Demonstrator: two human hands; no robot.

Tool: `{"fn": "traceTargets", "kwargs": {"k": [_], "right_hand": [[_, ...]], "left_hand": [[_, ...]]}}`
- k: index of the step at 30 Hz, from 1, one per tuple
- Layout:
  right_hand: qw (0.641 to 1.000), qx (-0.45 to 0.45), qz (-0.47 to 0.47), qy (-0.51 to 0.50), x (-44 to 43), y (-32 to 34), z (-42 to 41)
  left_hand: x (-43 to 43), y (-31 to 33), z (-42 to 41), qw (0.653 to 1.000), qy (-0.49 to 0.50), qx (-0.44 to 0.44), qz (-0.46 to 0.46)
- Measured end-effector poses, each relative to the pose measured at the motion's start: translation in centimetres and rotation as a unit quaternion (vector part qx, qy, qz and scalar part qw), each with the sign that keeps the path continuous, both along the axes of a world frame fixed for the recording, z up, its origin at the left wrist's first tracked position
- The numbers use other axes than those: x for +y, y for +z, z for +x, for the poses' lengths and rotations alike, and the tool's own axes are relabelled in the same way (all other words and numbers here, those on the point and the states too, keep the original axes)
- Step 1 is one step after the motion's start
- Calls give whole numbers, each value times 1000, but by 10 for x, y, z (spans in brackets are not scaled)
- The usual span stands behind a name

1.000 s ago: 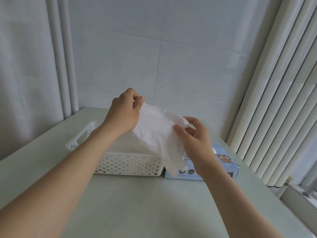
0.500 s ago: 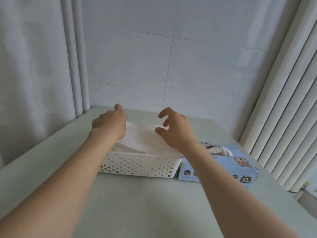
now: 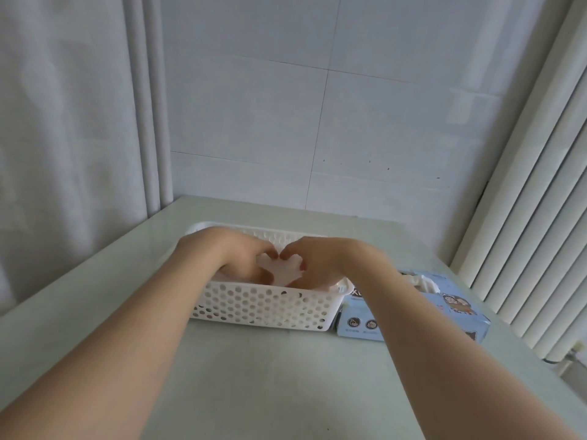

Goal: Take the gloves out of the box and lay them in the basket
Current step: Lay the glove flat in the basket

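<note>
A white perforated basket (image 3: 263, 308) stands on the table with white gloves (image 3: 282, 270) lying inside it. Both my hands reach down into the basket. My left hand (image 3: 227, 252) and my right hand (image 3: 322, 258) rest on the gloves side by side, their fingertips almost meeting in the middle. Only a patch of glove shows between the hands; the rest is hidden under them. The light blue glove box (image 3: 413, 315) lies right of the basket, touching it, with a white glove (image 3: 424, 281) sticking out of its top opening.
The pale green table (image 3: 254, 376) runs to a tiled wall at the back. A white curtain (image 3: 63, 154) hangs on the left. A ribbed white radiator (image 3: 540, 217) stands close on the right, just past the box.
The glove held up in the air a second ago has been lowered into the basket. Both hands have followed it down and now rest on it inside the basket.
</note>
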State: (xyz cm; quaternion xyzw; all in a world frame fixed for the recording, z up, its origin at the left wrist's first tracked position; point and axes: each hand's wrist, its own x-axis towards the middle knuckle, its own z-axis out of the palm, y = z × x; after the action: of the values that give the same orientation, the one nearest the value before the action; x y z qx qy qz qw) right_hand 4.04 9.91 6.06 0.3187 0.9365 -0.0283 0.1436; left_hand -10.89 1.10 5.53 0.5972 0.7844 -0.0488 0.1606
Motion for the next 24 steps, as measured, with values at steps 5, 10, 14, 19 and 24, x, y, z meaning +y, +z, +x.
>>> {"fn": "traceTargets", "kwargs": {"k": [5, 10, 14, 19, 24], "right_hand": [[999, -9, 11, -40, 13, -25, -14], [1000, 14, 4, 7, 7, -16, -4], [985, 168, -29, -3, 1, -3, 22], [900, 435, 29, -28, 10, -16, 49], [875, 473, 84, -69, 23, -33, 89]], "left_hand": [[8, -9, 3, 998, -33, 19, -53], [14, -14, 1, 999, -29, 21, -39], [3, 4, 9, 1000, -4, 23, -3], [-6, 27, 35, 993, -65, 3, 103], [5, 13, 91, 953, -135, -31, 270]]}}
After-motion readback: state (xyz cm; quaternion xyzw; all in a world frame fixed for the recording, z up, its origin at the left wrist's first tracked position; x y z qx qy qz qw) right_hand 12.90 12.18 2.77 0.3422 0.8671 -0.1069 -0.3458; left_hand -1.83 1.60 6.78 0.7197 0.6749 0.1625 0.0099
